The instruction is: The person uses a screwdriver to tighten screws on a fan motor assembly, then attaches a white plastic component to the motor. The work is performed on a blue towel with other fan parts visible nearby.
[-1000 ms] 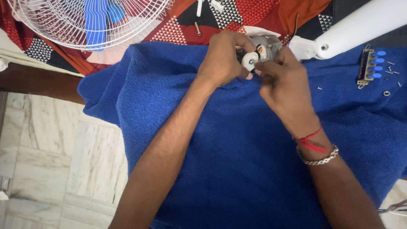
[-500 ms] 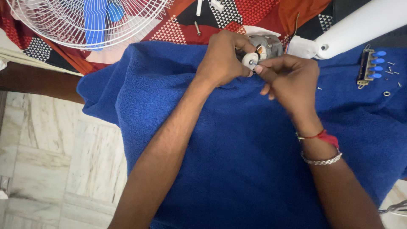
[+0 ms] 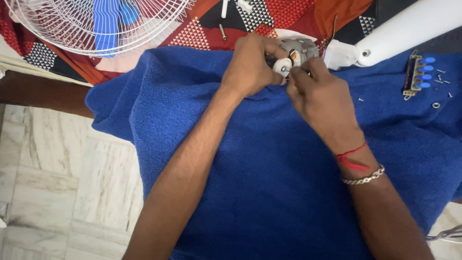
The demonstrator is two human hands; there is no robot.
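Blue towel [image 3: 269, 183] bears fan motor [image 3: 298, 49] gripped by both hands [image 3: 288, 79].

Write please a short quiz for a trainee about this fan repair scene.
1. True or false: the left hand holds the fan motor on the blue towel.
2. What does the right hand pinch? A: the white round piece at the motor's shaft; B: the switch block with blue buttons; C: the fan guard.
3. Name the small things lying right of the switch block.

Key: 1 true; 2 A; 3 loose screws and a washer.
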